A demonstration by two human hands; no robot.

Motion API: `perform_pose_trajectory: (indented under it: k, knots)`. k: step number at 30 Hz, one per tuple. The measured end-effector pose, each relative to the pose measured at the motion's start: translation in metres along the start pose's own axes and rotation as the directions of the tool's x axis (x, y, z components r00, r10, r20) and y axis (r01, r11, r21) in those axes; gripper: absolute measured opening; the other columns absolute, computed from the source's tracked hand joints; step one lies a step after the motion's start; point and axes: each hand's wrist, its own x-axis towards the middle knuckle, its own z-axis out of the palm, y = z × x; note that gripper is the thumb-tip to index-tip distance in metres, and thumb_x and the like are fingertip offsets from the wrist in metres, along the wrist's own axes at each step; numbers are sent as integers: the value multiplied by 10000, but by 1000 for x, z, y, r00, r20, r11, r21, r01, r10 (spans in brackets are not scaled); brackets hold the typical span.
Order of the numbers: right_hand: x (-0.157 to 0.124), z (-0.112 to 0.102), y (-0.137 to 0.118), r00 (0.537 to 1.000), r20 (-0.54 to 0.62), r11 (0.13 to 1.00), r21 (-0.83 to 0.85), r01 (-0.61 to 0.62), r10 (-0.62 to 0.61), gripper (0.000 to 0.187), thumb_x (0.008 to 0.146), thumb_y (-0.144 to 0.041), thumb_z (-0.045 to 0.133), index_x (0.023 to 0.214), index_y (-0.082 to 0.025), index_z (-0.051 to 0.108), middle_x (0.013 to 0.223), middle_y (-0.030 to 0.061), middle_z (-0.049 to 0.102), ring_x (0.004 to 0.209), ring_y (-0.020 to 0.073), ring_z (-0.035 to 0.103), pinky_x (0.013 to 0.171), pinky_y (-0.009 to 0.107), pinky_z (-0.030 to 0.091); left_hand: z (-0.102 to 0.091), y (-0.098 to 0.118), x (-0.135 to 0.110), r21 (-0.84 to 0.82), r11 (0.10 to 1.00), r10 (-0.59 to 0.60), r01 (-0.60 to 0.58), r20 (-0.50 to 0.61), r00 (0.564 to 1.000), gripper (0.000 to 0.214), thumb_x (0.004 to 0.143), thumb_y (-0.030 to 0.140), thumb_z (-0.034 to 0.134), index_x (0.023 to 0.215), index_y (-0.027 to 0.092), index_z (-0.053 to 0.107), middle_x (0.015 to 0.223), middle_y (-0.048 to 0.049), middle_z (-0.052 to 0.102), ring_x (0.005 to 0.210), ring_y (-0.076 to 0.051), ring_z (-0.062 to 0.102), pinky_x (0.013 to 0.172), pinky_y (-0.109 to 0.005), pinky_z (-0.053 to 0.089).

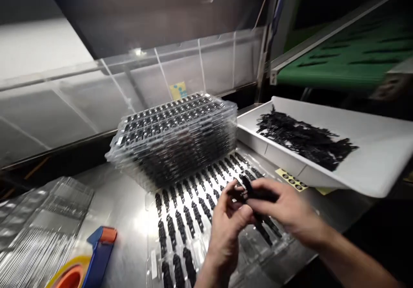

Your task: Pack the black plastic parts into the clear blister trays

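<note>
The right-hand grip (288, 206) pinches a black part (269, 194) between thumb and fingers, above a clear tray (200, 248) lined with rows of similar pieces. The left-hand grip (227, 230) curls close beside it; motion blur hides its exact contact. Behind the 2 hands, a stack of filled trays (180, 150) sits on the metal desk (118, 193). To the right, a white bin (383, 146) holds a black heap (300, 137), with a yellow sticker sheet (292, 180) just beside it and a green conveyor (338, 68) beyond. At left are a blue tape dispenser (100, 258) and stacked clear plastic (41, 236).
</note>
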Motion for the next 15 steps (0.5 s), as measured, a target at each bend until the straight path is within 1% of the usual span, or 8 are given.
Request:
perform_pose_trajectory:
  k: [1, 2, 3, 5, 7, 9, 11, 15]
  knots:
    - [-3, 27, 1, 998, 48, 998, -49, 35, -32, 241, 817, -352, 662, 1019, -225, 691, 1012, 43, 692, 945, 225, 643, 815, 332, 526, -8, 6, -4, 23, 999, 29, -28, -63, 998, 608, 641, 409, 812, 1170, 185, 616, 1161, -115, 642, 1067, -250, 599, 855, -322, 499]
    - [-5, 49, 2, 993, 77, 989, -110, 100, -92, 220, 829, -288, 636, 1034, -229, 689, 1082, 47, 666, 1023, 223, 612, 883, 338, 499, -17, 11, -8, 69, 996, 63, -53, -140, 988, 482, 670, 376, 799, 1078, 160, 659, 1060, -96, 678, 990, -218, 624, 837, -298, 498]
    - [-5, 67, 2, 985, 123, 978, -157, 138, -119, 233, 827, -248, 626, 1052, -229, 682, 1098, 50, 649, 1032, 214, 601, 888, 330, 493, -27, 17, -14, 122, 989, 106, -80, -229, 968, 379, 692, 352, 787, 990, 143, 683, 970, -74, 695, 916, -184, 635, 811, -270, 498]
    - [-3, 88, 4, 972, 178, 964, -188, 189, -156, 288, 830, -208, 614, 1114, -234, 657, 1093, 47, 635, 1022, 195, 592, 878, 306, 486, -47, 24, -24, 208, 972, 182, -110, -368, 912, 293, 705, 340, 780, 894, 135, 690, 856, -38, 696, 782, -132, 630, 727, -227, 504]
    - [0, 95, 7, 969, 201, 972, -153, 177, -145, 239, 860, -236, 604, 1090, -237, 667, 1009, 29, 665, 937, 174, 614, 819, 274, 490, -63, 26, -33, 242, 967, 184, -78, -457, 870, 319, 702, 375, 778, 892, 139, 681, 792, -15, 684, 645, -98, 601, 606, -205, 500]
    - [-1, 93, 13, 974, 195, 983, -114, 143, -119, 149, 891, -287, 587, 964, -235, 707, 919, 10, 694, 859, 161, 629, 784, 258, 484, -72, 24, -40, 223, 975, 124, -11, -501, 857, 388, 669, 418, 792, 891, 123, 674, 716, -11, 666, 545, -94, 570, 497, -204, 475]
    - [-6, 90, 21, 980, 189, 994, -77, 75, -60, 163, 891, -328, 593, 870, -229, 720, 867, 3, 704, 815, 156, 635, 764, 252, 481, -76, 19, -48, 164, 985, 40, 51, -509, 860, 450, 609, 444, 822, 868, 110, 668, 620, -12, 644, 485, -107, 560, 432, -205, 443]
    - [-19, 87, 35, 985, 140, 993, 45, -105, 98, 160, 815, -363, 674, 854, -214, 716, 843, 13, 694, 811, 169, 629, 742, 253, 496, -81, 14, -66, 46, 986, -124, 161, -443, 888, 525, 484, 463, 879, 814, 126, 647, 524, -23, 632, 395, -125, 547, 400, -219, 425]
